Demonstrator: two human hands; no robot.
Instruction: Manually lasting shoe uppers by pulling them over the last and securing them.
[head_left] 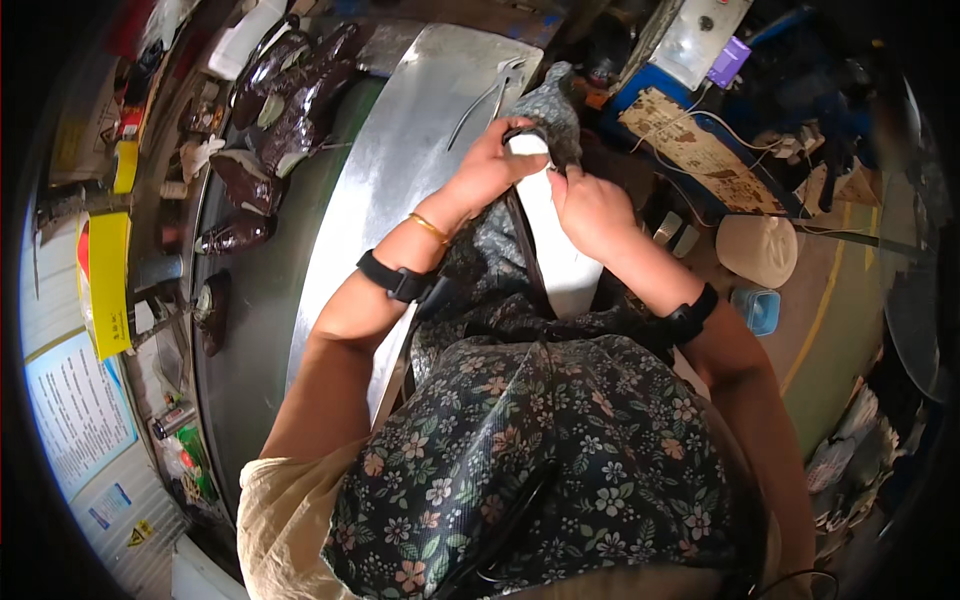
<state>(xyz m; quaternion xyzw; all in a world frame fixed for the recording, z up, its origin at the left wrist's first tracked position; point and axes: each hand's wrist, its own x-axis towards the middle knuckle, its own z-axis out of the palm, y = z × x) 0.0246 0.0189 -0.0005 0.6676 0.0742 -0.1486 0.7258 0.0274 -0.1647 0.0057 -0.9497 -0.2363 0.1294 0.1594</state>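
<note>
White shoe last [545, 225], long axis pointing away, gripped at its top by left hand [492, 165] and right hand [590, 210] fingers.

Both bare forearms reach forward from the lower edge, each with a black band at the wrist; the left hand [490, 165] is curled, fingers pinched shut; the right hand [590, 210] sits close beside it, fingers bent and gripping.

Single head-worn fisheye view, aimed steeply down over the lap. Forearms are seen entering from the lower edge; both hands are framed close, upper centre. The metal surface [400, 160] is bent by lens distortion toward the rim. The floor is caught at right, a shelf at left. No second view is supplied.
</note>
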